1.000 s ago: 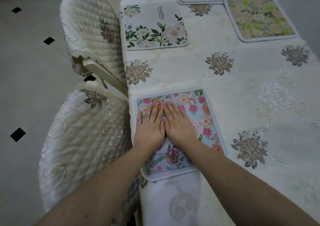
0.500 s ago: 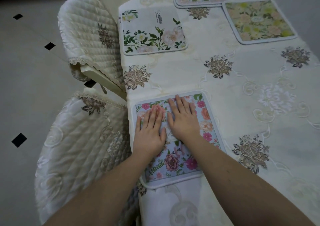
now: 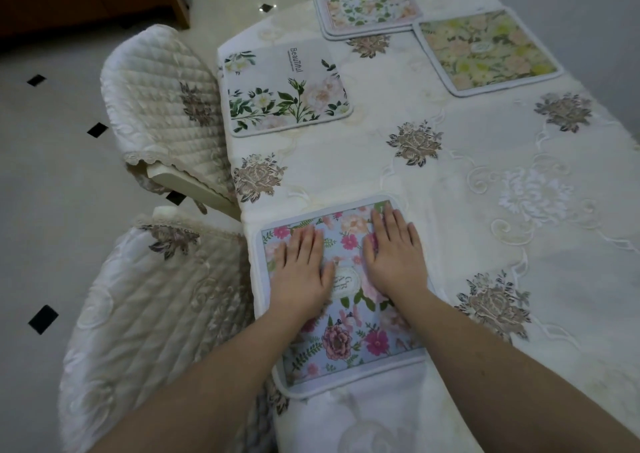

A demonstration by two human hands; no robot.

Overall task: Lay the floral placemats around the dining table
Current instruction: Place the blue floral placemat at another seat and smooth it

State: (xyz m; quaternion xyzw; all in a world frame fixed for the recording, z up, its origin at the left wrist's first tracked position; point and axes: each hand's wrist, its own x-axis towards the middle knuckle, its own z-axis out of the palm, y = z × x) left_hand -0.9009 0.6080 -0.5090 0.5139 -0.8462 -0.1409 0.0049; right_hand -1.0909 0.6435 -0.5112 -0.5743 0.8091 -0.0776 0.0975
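Left hand [image 3: 304, 272] and right hand [image 3: 394, 255] lie flat, fingers straight, palms pressing near blue floral placemat [image 3: 341, 345] at table's [image 3: 485, 210] near-left edge; fingers point far.

**One head view, looking down the table**

You have a single wide-angle camera, worn on your head. It faces forward and down along the dining table [image 3: 450, 182], close above your left hand [image 3: 303, 272] and right hand [image 3: 394, 258] on the nearest placemat [image 3: 346, 341]. The quilted chairs [image 3: 156, 314] bend at the left edge. No second view overlaps it.
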